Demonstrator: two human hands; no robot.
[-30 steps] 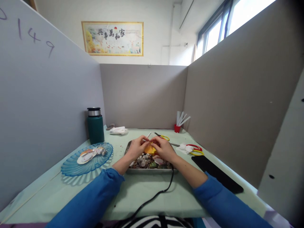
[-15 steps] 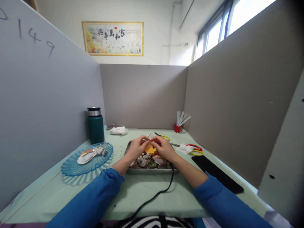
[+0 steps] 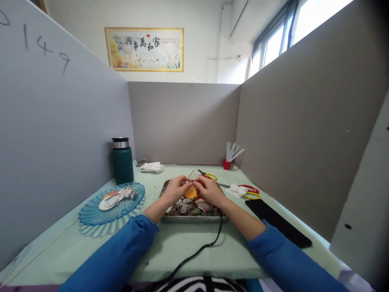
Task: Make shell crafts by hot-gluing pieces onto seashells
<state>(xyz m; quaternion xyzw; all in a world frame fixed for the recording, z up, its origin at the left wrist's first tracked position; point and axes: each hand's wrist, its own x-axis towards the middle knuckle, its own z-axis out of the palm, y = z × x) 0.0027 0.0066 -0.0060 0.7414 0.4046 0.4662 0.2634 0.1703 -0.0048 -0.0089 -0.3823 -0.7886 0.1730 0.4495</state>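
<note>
"In the head view, what's happening?"

"Your left hand (image 3: 174, 190) and right hand (image 3: 210, 190) are curling beside the orange piece (image 3: 190, 192) over the tray (image 3: 194, 219) — I'm not seeing if they're pinching it. It's looking light, maybe breakable — its edge is wanting soft holding."

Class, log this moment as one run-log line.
left hand and right hand: close together over tray | at hands: orange piece, grip unclear | in tray: shells | leftward: plate, flask upright

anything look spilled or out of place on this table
Small dark specks dot the cloth left of the tray, like stray crumbs. A black cord also crosses the tray's near rim, where it might snag.
</note>
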